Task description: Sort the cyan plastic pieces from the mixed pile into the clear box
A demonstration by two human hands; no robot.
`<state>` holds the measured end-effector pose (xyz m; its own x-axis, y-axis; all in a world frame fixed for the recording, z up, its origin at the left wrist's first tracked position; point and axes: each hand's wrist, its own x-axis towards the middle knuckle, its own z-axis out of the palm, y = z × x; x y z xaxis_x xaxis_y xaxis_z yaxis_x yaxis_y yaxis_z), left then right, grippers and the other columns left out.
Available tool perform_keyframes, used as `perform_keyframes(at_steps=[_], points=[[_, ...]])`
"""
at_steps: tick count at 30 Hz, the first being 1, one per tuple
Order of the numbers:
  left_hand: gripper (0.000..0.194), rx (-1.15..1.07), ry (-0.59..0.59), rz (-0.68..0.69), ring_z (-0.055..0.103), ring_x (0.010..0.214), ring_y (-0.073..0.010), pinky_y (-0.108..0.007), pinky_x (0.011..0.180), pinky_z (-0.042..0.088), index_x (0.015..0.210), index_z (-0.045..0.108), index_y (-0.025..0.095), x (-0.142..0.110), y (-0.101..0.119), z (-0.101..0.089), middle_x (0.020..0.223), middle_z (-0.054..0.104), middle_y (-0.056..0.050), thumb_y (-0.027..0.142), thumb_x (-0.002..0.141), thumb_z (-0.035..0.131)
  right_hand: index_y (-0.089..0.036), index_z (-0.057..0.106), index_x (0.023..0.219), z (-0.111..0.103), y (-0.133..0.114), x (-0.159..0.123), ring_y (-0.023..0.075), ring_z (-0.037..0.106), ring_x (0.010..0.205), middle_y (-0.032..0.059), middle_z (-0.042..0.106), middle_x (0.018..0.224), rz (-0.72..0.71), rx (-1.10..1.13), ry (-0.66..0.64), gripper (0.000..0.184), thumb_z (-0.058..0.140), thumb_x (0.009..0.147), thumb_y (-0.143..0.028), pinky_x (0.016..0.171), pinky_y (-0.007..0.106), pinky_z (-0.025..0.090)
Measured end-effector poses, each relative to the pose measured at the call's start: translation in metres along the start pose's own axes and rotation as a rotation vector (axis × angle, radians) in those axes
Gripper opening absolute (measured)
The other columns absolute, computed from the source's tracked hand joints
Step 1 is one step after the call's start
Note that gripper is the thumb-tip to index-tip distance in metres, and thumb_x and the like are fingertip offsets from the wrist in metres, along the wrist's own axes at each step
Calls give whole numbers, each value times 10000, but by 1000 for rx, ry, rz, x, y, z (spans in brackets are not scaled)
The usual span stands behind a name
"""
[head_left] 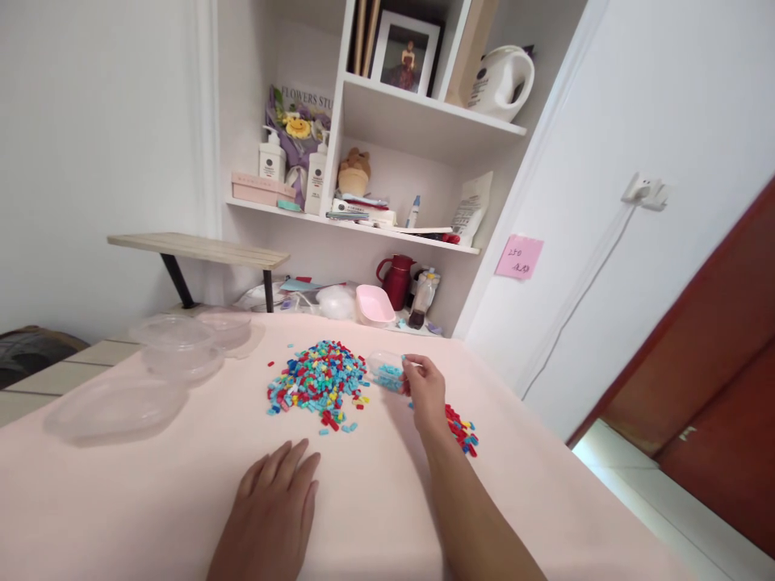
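My left hand (270,504) lies flat on the pink tabletop (363,516), fingers stretched out, holding nothing. In front of it is a heap of small toy bricks (320,375) in light blue, red, blue, green and yellow. My right hand (425,391) is closed in a pinch at the right side of a clear plastic container (376,357). A light blue brick (404,357) shows at its fingertips. Light blue bricks (389,374) lie inside the container. Partly hidden behind my right wrist is a smaller pile of mostly red bricks (461,432), with some yellow and blue ones.
Several clear plastic containers or lids (118,407) stand along the left of the table. At the back are a pink tray (375,304), a dark red jug (398,281) and a bottle (424,298). A wooden stand (199,248) juts in at left, below white shelves (417,238).
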<state>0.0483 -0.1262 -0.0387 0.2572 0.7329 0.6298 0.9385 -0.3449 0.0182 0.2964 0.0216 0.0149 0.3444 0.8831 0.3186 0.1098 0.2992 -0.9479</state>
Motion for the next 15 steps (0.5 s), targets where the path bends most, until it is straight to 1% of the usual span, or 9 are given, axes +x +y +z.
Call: perform_keyframes(at_steps=[2,4,5,7,9,10,12,15], points=[[329,5,2,-6,613,1177,-206,-407,970,443,1177,663,305,-1,0,1,1270,689,9,305,912,468,-170,634,1077,-5,1,5,146,612,522,35,699,785,21,46,14,441,621,746,-461,454,233,398],[327,7,12,-7,612,1176,-206,-408,973,437,1178,661,306,-1,0,2,1269,689,7,302,913,470,-179,628,1118,-8,0,8,158,654,592,61,724,928,20,71,17,467,616,736,-447,473,231,413],[325,9,19,-5,614,1172,-207,-409,971,436,1178,660,305,-1,0,2,1266,691,7,303,912,474,-182,628,1128,-8,0,8,158,660,603,63,724,955,12,81,25,472,612,734,-442,480,232,418],[321,12,34,6,623,1158,-207,-408,963,440,1176,659,301,-1,0,1,1255,697,7,307,907,484,-178,637,1120,-8,-2,7,146,640,571,51,719,905,-9,94,33,463,604,741,-442,484,235,420],[319,16,44,16,629,1149,-206,-405,954,445,1171,662,297,-1,0,0,1246,702,8,307,904,488,-172,660,1071,-6,-5,3,123,591,509,22,691,787,-26,90,-7,426,601,757,-453,477,234,409],[319,18,47,20,631,1147,-204,-403,951,447,1168,664,296,-1,0,0,1243,703,9,306,903,487,-172,672,1041,-5,-6,1,114,565,484,6,670,733,-28,79,-59,403,599,767,-459,472,233,401],[319,21,44,18,633,1146,-204,-402,949,450,1163,667,297,0,1,0,1244,703,12,304,902,484,-178,693,982,-1,-8,-6,102,531,467,-16,633,673,-20,27,-227,346,598,786,-447,469,228,386],[322,14,21,1,626,1157,-209,-409,955,447,1165,667,304,0,1,0,1253,698,11,307,904,480,-192,730,938,3,-9,-17,103,537,511,-24,613,666,5,-138,-600,239,620,790,-345,498,221,389]])
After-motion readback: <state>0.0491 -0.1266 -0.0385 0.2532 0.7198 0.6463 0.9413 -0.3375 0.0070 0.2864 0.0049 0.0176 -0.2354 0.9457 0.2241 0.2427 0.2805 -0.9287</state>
